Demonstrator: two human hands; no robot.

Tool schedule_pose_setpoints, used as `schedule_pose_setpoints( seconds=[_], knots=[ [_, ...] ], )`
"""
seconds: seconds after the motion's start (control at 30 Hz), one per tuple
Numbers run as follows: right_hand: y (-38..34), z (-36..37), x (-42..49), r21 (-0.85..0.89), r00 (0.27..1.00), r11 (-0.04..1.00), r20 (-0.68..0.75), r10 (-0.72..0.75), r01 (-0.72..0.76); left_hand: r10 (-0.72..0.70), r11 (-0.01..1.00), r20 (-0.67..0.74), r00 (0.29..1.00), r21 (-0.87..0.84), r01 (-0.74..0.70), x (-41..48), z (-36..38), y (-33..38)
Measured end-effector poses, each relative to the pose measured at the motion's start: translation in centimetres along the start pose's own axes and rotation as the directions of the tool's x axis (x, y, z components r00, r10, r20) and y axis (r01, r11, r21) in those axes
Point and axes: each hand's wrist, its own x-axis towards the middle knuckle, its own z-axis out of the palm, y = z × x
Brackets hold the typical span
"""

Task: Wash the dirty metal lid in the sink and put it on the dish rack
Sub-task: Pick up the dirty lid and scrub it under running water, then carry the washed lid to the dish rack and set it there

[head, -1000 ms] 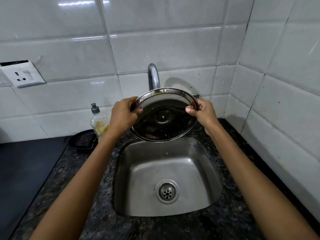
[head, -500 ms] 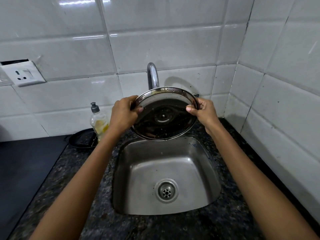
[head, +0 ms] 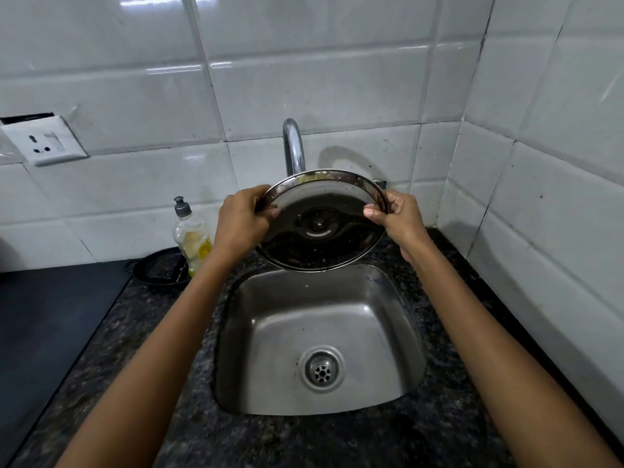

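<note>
The metal lid (head: 320, 221) is hanging tilted over the back edge of the sink (head: 320, 336), its underside facing the camera and its top rim sitting just in front of the tap (head: 293, 146). Water droplets are dotting the underside, and a patch of yellowish residue is showing along the upper rim, so the washing is looking only partly done at best. No water is visibly running from the tap, though its spout is hidden behind the lid.

The left hand (head: 239, 224) is closing its grip on the lid's left edge, thumb lying across the inner face and fingers wrapped behind. The right hand (head: 395, 214) is pinching the right edge the same way, thumb tip pressing on the inside of the rim. Both grips are shut on the lid and nothing else is in either hand; no sponge or scrubber is showing.

Below, the sink basin is sitting empty around its drain (head: 321, 369), with little sign of pooled water. To the left, a bottle of dish soap (head: 190, 234) is standing on the dark speckled surface (head: 169, 383), just beside a small black pan (head: 158, 268). A wall socket (head: 44, 140) is sitting on the white tiles further left.

No dish rack is appearing anywhere in view, so the final placement is not yet done. Judging by the residue, scrubbing and a rinse are probably still remaining before the lid goes to the rack.
</note>
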Motion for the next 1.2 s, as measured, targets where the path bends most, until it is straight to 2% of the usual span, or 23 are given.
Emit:
schedule_pose_setpoints(
  seconds=[0.4,0.47,0.53,0.63,0.7,0.73,0.8,0.83,0.9,1.0,1.07,1.13,1.2],
  knots=[
    [1.3,-0.6,-0.1,-0.013,0.998,1.0,0.063,0.028,-0.028,-0.044,0.999,-0.023,0.999,0.03,0.045,-0.9,1.2,-0.3],
    [2.2,-0.5,-0.3,-0.061,0.989,0.998,0.149,0.016,-0.007,-0.081,0.996,-0.011,0.997,0.046,0.082,-1.8,1.6,-0.7],
    [2.7,-0.2,-1.3,-0.224,0.965,0.973,0.261,0.013,0.047,-0.131,0.989,0.007,0.991,0.067,0.13,-3.1,2.0,-1.6],
    [3.3,1.2,-4.0,-0.406,0.874,0.883,0.487,-0.009,0.235,-0.292,0.954,0.01,0.956,0.077,0.29,-5.4,2.6,-3.3],
    [4.3,3.1,-6.3,-0.439,0.753,0.848,0.654,0.074,0.298,-0.463,0.886,0.026,0.886,-0.026,0.464,-7.0,2.7,-4.8],
    [4.9,4.2,-7.3,-0.459,0.691,0.827,0.712,0.124,0.325,-0.551,0.817,0.054,0.833,-0.167,0.552,-7.6,2.3,-5.5],
    [5.7,6.2,-8.6,-0.479,0.606,0.777,0.779,0.161,0.409,-0.693,0.579,0.132,0.709,-0.483,0.657,-8.2,1.1,-6.8],
    [5.7,7.2,-9.1,-0.475,0.591,0.757,0.793,0.147,0.449,-0.737,0.439,0.182,0.65,-0.603,0.666,-8.5,0.1,-7.5],
    [5.4,9.7,-9.5,-0.449,0.628,0.737,0.777,0.043,0.506,-0.786,0.231,0.249,0.566,-0.732,0.642,-9.6,-2.2,-9.1],
    [3.8,14.5,-10.7,-0.384,0.741,0.759,0.644,-0.187,0.526,-0.772,0.091,0.332,0.542,-0.786,0.612,-11.6,-7.0,-11.6],
    [1.8,18.1,-11.8,-0.3,0.822,0.855,0.524,-0.223,0.423,-0.711,0.12,0.384,0.589,-0.759,0.64,-13.0,-10.8,-13.7],
    [-0.2,21.8,-12.9,-0.218,0.884,0.925,0.423,-0.199,0.313,-0.682,0.235,0.371,0.63,-0.705,0.669,-14.7,-14.9,-15.8],
    [-1.6,25.2,-13.8,-0.197,0.892,0.942,0.42,-0.168,0.271,-0.708,0.377,0.279,0.649,-0.628,0.681,-16.5,-18.5,-17.7]
  ],
)
